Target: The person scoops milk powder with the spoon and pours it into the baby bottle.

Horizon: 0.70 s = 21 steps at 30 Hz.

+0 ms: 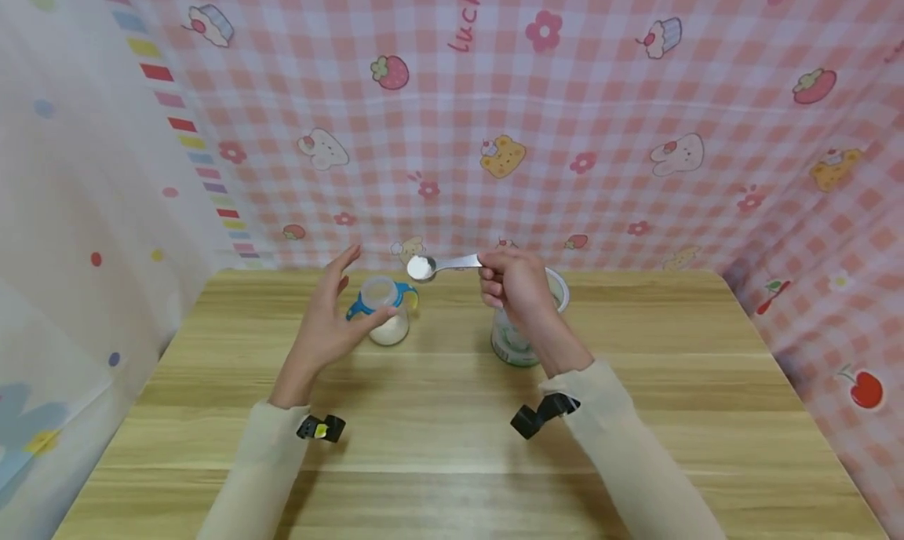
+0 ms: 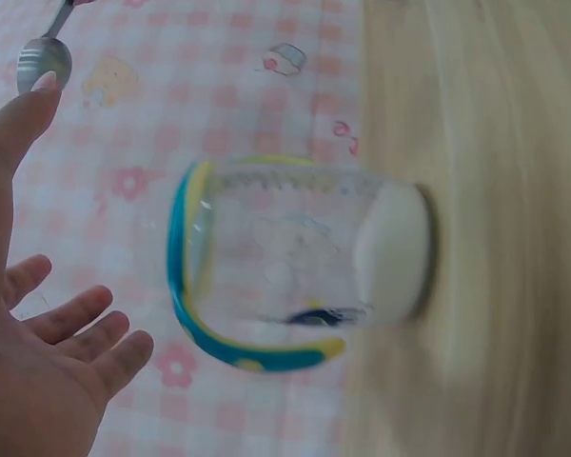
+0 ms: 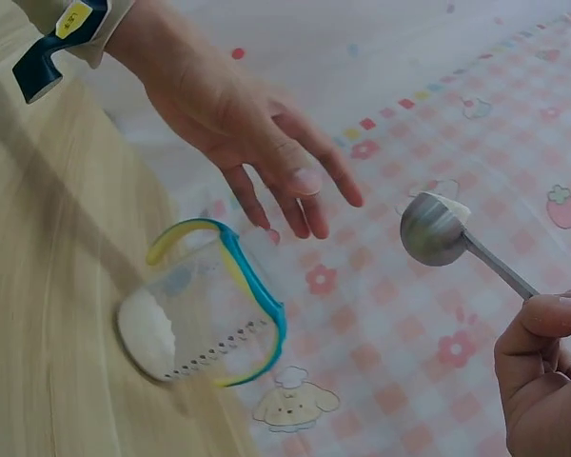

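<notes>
A clear baby bottle (image 1: 388,330) with blue and yellow handles stands uncapped on the table, white powder in its bottom. My left hand (image 1: 326,320) is beside it with fingers spread and holds nothing; in the left wrist view a gap shows between those fingers and the bottle. My right hand (image 1: 521,286) pinches the handle of a metal measuring spoon (image 1: 422,268), its bowl heaped with white powder. That spoon is in the air, right of the bottle's mouth and higher. Under the right hand stands a white and green can (image 1: 510,342), partly hidden by the hand and wrist.
The wooden table (image 1: 424,461) ends at the back against a pink checked cloth (image 1: 452,132) with cartoon prints. More printed cloth hangs at the left and right sides. Each wrist wears a black camera mount.
</notes>
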Available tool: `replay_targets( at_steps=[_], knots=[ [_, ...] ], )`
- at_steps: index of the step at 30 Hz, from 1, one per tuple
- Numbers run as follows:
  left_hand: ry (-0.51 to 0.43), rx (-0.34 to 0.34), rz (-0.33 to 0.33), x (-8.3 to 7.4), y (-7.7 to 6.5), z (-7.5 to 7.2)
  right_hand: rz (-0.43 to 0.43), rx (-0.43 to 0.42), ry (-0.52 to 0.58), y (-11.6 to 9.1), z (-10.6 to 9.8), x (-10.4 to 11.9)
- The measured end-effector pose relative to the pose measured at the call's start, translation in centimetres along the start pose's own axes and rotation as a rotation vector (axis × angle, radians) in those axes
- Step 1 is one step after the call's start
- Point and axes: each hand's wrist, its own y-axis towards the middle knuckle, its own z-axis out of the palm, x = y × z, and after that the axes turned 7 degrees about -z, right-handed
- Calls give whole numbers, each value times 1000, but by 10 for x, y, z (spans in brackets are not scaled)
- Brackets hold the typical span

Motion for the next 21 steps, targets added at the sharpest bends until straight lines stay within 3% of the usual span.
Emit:
replay_targets(
  at_steps=[10,21],
  knots=[
    [26,29,-89,27,-9,1,40,-36,-41,9,20,-14],
    [-64,86,-173,49,-10,11,33,-77,-55,20,42,-32]
  ],
)
